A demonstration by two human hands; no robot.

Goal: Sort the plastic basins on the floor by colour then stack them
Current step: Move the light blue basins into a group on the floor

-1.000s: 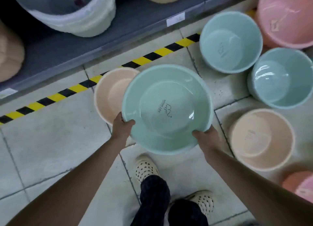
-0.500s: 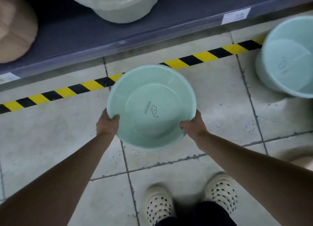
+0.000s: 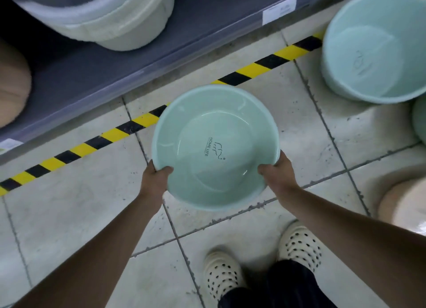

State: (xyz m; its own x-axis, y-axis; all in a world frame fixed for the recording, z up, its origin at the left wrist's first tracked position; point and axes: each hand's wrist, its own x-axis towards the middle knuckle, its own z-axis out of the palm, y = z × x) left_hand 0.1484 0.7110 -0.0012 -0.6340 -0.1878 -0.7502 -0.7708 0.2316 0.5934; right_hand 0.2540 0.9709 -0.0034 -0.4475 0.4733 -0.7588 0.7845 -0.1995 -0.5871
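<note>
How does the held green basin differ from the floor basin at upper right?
The held basin is gripped by the left hand and right hand; the floor basin stands untouched. The held basin's logo is dark; the floor basin's faint. Both are pale green, empty.

Pale tiled floor (image 3: 69, 215), black-yellow hazard tape (image 3: 110, 134) running beside grey shelf (image 3: 92, 72). On floor: mint basin (image 3: 373, 42) far right, beige basin (image 3: 405, 206) right edge, cream shoes (image 3: 222, 275) near. On shelf: wrapped pale basin (image 3: 115, 24).

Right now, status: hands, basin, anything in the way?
Left hand and right hand grip green basin at near rim. Held over floor tiles. Second basin stands apart, right.
</note>
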